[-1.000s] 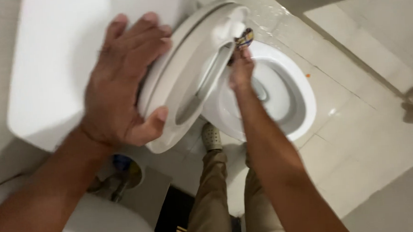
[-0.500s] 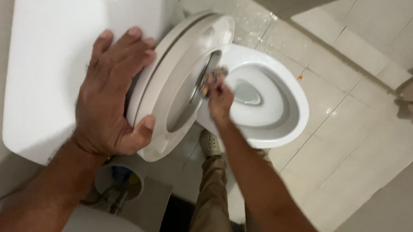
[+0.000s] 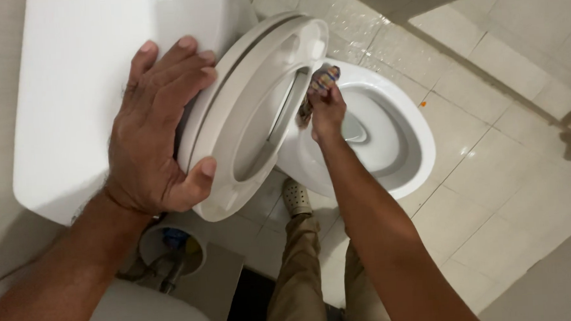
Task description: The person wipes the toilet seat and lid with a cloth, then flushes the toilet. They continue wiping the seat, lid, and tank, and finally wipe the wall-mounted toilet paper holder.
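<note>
- Propping the raised toilet seat (image 3: pixel 257 110) upright, the left hand (image 3: pixel 157 134) lies spread against its back, thumb hooked under the rim, so the bowl stays exposed.
- Beside that hand, the white tank (image 3: pixel 80 86) backs the seat.
- The right hand (image 3: pixel 325 106) is closed around a dark, patterned cloth (image 3: pixel 323 77), pressing it at the bowl (image 3: pixel 395 135) rim near the hinge.

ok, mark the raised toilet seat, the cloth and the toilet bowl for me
toilet seat (image 3: pixel 245 127), head view, on the raised seat's ring, left side.
cloth (image 3: pixel 323 77), head view, on the bunched end above the right hand's fingers.
toilet bowl (image 3: pixel 422 153), head view, on the rim's right side.
</note>
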